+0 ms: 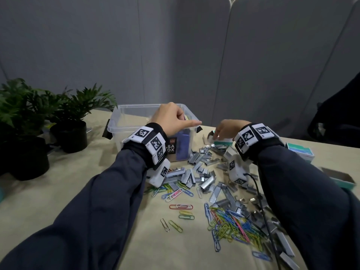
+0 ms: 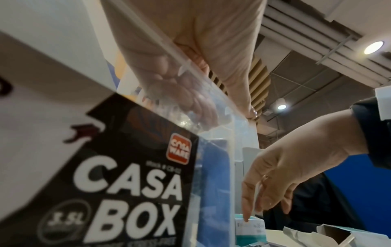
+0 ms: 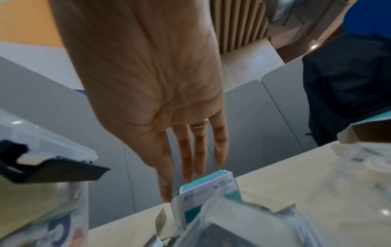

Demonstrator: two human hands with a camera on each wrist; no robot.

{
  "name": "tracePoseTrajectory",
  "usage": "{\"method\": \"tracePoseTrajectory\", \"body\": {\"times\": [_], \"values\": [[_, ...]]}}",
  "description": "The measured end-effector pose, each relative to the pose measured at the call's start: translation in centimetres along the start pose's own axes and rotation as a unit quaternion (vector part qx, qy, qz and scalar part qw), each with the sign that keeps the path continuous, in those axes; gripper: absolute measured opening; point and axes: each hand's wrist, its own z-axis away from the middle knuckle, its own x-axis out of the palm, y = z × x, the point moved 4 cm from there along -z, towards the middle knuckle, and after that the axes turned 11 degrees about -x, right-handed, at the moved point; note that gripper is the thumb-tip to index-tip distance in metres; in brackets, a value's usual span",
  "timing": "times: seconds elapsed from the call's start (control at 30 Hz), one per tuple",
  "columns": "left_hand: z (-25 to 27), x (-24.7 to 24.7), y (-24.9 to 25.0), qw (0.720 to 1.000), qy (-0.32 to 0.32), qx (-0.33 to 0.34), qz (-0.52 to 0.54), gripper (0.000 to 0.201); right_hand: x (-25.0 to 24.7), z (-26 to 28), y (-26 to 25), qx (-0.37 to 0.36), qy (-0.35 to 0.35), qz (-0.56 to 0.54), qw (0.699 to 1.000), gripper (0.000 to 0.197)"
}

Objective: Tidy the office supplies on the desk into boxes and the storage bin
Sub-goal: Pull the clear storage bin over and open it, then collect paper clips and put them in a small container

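Head view: the left hand (image 1: pixel 171 118) hangs over the near rim of the clear bin (image 1: pixel 120 121) at the back of the table (image 1: pixel 87 172), fingers curled down inside, thumb laid straight along the rim; whether that grip holds anything I cannot tell. The right hand (image 1: pixel 227 129) reaches to a small teal staple box (image 1: pixel 224 142) just right of the bin. Loose staple strips (image 1: pixel 196 172) and coloured paper clips (image 1: pixel 229 221) cover the table nearer the person, so the tidying looks far from done; two more teal boxes (image 1: pixel 300 152) sit at the right edge. Left wrist view: fingers (image 2: pixel 186 93) seen blurred through the bin wall, bunched together, contents unclear. Right wrist view: right hand (image 3: pixel 169 125) with fingers straight and slightly spread, fingertips (image 3: pixel 188 173) at the top of the staple box (image 3: pixel 203 190), not closed round it. Step in hand, I judge: fetching that box. Next it needs a pinch on the box's sides, then filling with staples or a lift into the bin.
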Motion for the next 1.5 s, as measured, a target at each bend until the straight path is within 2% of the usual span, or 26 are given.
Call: {"method": "tracePoseTrajectory", "body": {"times": [0.13, 0.2, 0.3, 0.33, 0.43, 0.53, 0.7, 0.77, 0.83, 0.9, 0.97, 1.0, 1.07, 1.13, 1.2, 1.27, 1.37, 1.5], "values": [[0.1, 0.1, -0.1, 1.000, -0.009, -0.004, -0.005, 0.059, -0.2, 0.9, 1.5, 0.030, -0.013, 0.021, 0.999, 0.035], [0.2, 0.1, 0.0, 1.000, -0.016, -0.006, -0.009, 0.059, 0.5, 1.4, 2.5, 0.050, -0.027, 0.014, 0.998, 0.049], [0.4, 0.1, 0.2, 1.000, -0.020, -0.015, -0.012, 0.060, 2.1, 1.9, 3.2, 0.037, -0.110, -0.017, 0.993, 0.090], [0.4, 0.1, 0.1, 0.999, -0.021, -0.021, -0.013, 0.060, 2.3, 2.8, 2.9, 0.040, -0.133, -0.032, 0.990, 0.093], [0.2, 0.1, -0.1, 0.999, -0.028, -0.032, -0.014, 0.060, 2.3, 5.1, 2.2, 0.044, -0.147, -0.038, 0.987, 0.071], [0.3, 0.2, 0.0, 0.999, -0.026, -0.033, -0.019, 0.059, 2.3, 5.6, 3.0, 0.043, -0.092, -0.033, 0.994, 0.086], [1.3, -0.3, 0.7, 0.999, 0.004, -0.030, -0.044, 0.064, 1.4, 7.9, 2.2, 0.024, -0.018, -0.021, 0.999, 0.071], [1.7, -0.6, 1.2, 0.999, 0.030, -0.019, -0.018, 0.053, 0.9, 8.7, 2.1, 0.038, 0.026, -0.039, 0.998, 0.063], [2.4, -1.0, 2.2, 0.995, 0.090, 0.006, 0.031, 0.033, 0.4, 9.3, 2.6, 0.061, 0.078, -0.088, 0.991, 0.050], [3.8, -1.1, 3.8, 0.986, 0.146, 0.050, 0.070, 0.023, -0.2, 9.8, 3.4, 0.075, 0.146, -0.162, 0.973, 0.036], [5.5, -0.9, 5.9, 0.979, 0.149, 0.098, 0.096, 0.022, -0.6, 10.4, 4.0, 0.070, 0.196, -0.239, 0.948, 0.015], [6.1, -0.5, 6.9, 0.981, 0.120, 0.111, 0.102, 0.022, -0.7, 10.7, 4.1, 0.070, 0.216, -0.275, 0.934, 0.006], [6.9, 0.9, 8.2, 0.991, -0.007, 0.104, 0.082, 0.027, -1.0, 11.1, 4.2, 0.071, 0.259, -0.329, 0.905, 0.010], [7.6, 2.6, 8.6, 0.989, -0.118, 0.083, 0.025, 0.048, -1.1, 11.4, 4.0, 0.074, 0.290, -0.375, 0.877, 0.009], [8.0, 3.7, 8.3, 0.985, -0.154, 0.075, -0.020, 0.068, -1.1, 11.9, 3.3, 0.061, 0.285, -0.451, 0.844, 0.008], [8.1, 4.4, 8.2, 0.981, -0.165, 0.083, -0.059, 0.076, -1.1, 12.5, 2.1, 0.036, 0.263, -0.524, 0.809, 0.010], [8.2, 4.2, 8.0, 0.983, -0.165, 0.073, -0.041, 0.068, -1.0, 13.0, 0.7, 0.008, 0.252, -0.575, 0.779, 0.017], [8.2, 3.5, 7.5, 0.988, -0.141, 0.063, 0.001, 0.044, -0.7, 13.9, -0.6, -0.021, 0.237, -0.584, 0.776, 0.006]]}}
